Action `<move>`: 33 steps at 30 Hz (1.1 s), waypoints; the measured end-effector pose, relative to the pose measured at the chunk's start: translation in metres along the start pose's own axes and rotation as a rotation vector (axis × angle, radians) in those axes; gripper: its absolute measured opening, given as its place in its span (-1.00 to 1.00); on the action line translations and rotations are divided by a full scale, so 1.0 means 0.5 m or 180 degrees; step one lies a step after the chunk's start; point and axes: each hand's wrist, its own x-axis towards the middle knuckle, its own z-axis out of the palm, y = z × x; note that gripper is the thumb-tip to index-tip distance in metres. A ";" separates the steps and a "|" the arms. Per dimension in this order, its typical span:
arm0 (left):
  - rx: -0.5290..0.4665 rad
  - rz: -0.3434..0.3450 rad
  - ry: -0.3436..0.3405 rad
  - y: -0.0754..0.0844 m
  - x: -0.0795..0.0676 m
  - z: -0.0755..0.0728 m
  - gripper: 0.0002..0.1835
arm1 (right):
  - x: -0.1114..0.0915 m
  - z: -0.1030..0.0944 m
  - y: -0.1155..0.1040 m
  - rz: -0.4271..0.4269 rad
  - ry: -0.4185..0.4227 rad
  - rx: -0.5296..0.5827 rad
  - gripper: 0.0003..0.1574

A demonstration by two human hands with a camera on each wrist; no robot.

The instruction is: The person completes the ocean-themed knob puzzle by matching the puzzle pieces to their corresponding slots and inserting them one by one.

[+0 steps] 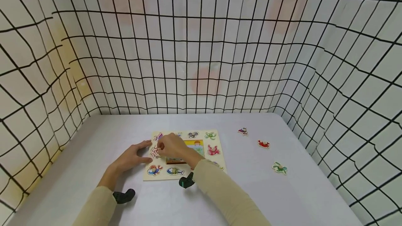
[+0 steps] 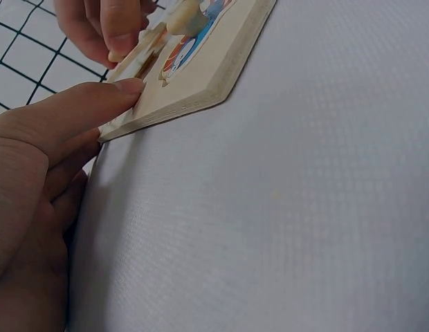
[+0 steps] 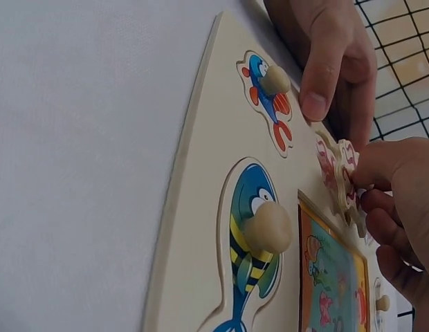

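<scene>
A wooden peg puzzle board (image 1: 201, 136) with sea-animal pieces lies on the table. My right hand (image 1: 176, 147) is over its left side and pinches a pink-and-white puzzle piece (image 3: 349, 173). That piece stands tilted close over a recess with a similar pink pattern; its knob is hidden by the fingers. My left hand (image 1: 132, 157) rests at the board's left edge, fingers extended, with the thumb (image 2: 117, 97) on the rim. Near it sit a blue-and-red fish piece (image 3: 270, 97) and a striped fish piece (image 3: 249, 238), both in their recesses.
Right of the board lie three loose pieces: a purple-and-red one (image 1: 243, 131), a red crab (image 1: 263, 144) and a green turtle (image 1: 279, 167). White walls with a black grid (image 1: 201, 51) enclose the white table (image 1: 251, 191) at the back and sides.
</scene>
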 end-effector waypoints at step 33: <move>0.0070 -0.0087 0.0030 0.001 0.002 0.006 -0.13 | 0.016 0.013 -0.021 0.0336 -0.0304 -0.0017 -0.76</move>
